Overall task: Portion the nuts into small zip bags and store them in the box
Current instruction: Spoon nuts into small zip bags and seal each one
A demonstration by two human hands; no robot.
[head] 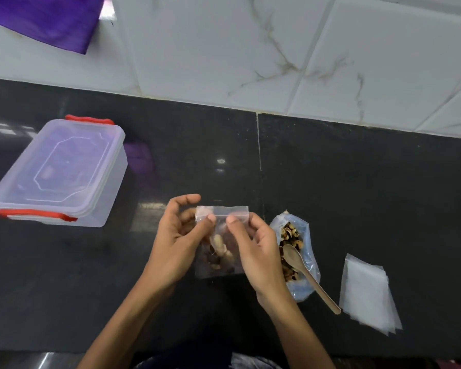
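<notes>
Bag one filled, seal in progress

Status: small zip bag (pixel 221 241) holds a portion of nuts and sits upright between both hands, low over the black worktop (pixel 357 182). Left hand (pixel 176 243) pinches the zip strip near its left end, thumb in front; right hand (pixel 253 246) pinches the same strip further right. Both grips are clamped on the bag top. Whether the zip is fully pressed closed, I can't tell.

Supply: open nut bag (pixel 294 257) lies just right of the right hand, still well stocked, wooden spoon (pixel 306 270) resting in it with the handle sticking out toward the near edge. Stack of empty zip bags (pixel 368 291) lies further right, apart from the nut bag.

Box (pixel 59 171) sits well to the left, lid on, red clips (pixel 35 214) visible at both ends. Contents hard to read through the lid; can't say if any bags are inside.

Judgement: early stage. One portion scooped, sealing likely underway. Left to do: finish the seal, open the box, drop this bag in, then repeat with the remaining nuts and empties, close the box.
</notes>
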